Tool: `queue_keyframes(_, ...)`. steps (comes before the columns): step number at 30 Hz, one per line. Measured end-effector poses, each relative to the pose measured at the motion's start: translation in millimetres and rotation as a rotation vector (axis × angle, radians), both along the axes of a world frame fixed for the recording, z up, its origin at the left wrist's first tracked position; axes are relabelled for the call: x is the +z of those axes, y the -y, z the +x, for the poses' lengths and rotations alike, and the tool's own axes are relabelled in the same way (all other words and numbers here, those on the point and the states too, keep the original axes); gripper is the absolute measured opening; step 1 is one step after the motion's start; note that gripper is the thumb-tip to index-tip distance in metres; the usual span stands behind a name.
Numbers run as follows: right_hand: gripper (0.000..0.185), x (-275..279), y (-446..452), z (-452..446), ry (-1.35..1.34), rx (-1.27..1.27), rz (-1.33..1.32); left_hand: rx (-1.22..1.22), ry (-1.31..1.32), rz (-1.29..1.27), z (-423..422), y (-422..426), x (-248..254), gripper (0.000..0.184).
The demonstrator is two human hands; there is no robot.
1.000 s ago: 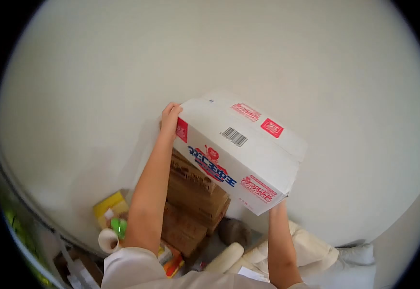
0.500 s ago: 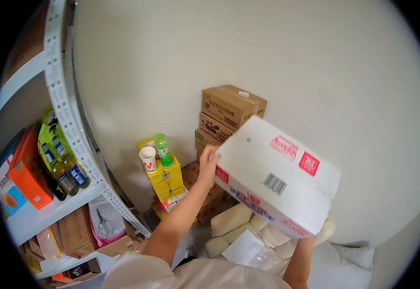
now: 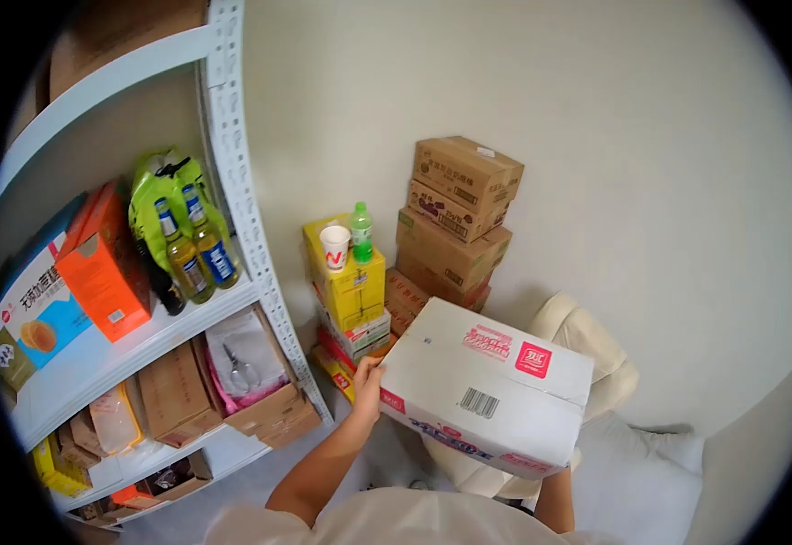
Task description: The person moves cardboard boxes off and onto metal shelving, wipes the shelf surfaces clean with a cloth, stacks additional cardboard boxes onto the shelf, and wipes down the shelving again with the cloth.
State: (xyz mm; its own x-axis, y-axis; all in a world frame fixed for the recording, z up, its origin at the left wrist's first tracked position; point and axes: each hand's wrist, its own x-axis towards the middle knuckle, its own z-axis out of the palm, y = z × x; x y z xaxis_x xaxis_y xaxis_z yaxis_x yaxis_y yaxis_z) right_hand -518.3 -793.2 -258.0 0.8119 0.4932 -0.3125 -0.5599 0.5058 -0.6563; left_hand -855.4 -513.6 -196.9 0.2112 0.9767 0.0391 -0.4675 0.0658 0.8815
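A white cardboard box with red print and a barcode is held up in front of me, tilted, between both hands. My left hand grips its left end, the fingers curled against the corner. Under the near right corner is my right hand, its fingers mostly hidden by the box. Behind and below the box, a cream padded seat or cushion shows in part.
Brown cartons are stacked against the wall. Left of them, a paper cup and a green bottle stand on yellow boxes. A metal shelf at left holds boxes and glass bottles. A white sack lies at right.
The white box has come lower and a little to the left in my hands. My view has turned left, showing more of the shelf and the stacked cartons.
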Motion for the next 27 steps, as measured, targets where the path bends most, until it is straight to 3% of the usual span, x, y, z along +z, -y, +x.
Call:
queue_keyframes(12,0.036,-75.6,39.5,-125.7,-0.078,0.349,-0.201,0.329,-0.081,-0.164,-218.0,152.4,-63.3,0.009)
queue_keyframes(27,0.035,-156.7,69.8,-157.4,-0.067,0.91,-0.43,0.849,-0.15,-0.405,-277.6,391.0,-134.3,0.005)
